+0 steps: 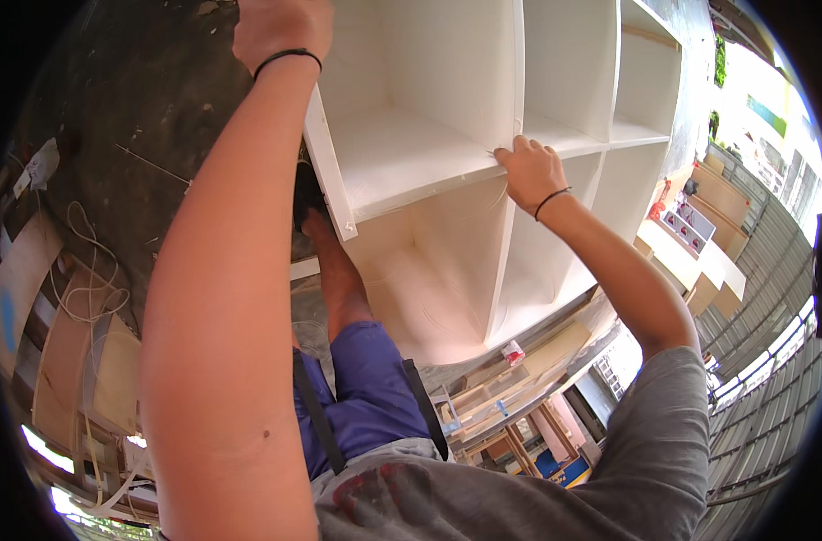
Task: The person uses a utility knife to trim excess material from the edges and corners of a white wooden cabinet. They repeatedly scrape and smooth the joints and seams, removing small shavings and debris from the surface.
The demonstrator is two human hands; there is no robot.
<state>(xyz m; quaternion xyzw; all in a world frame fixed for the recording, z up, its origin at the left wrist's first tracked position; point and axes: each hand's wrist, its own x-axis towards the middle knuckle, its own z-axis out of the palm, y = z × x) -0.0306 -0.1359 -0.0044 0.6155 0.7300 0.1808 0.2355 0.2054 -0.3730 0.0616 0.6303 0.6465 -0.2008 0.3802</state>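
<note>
A large white cabinet (420, 167) with several open square compartments lies tilted in front of me. My right hand (532, 171) is at the front edge of its middle board, where an upright divider meets it. The fingers there are curled and pinched together. A tiny thin tip shows by the thumb, too small to name. At the top of the view my left hand (284, 27) is by the cabinet's left side panel (328, 167). Its back is toward me, and its fingers are hidden or cut off by the frame's edge. Black bands circle both wrists.
Dark, stained floor (158, 81) stretches to the left. Wood boards (68, 361) and a loose pale cable (91, 270) lie at the lower left. Behind the cabinet's right side are a table with boards (690, 257) and a corrugated metal wall (771, 243). My leg (339, 270) stands beside the cabinet.
</note>
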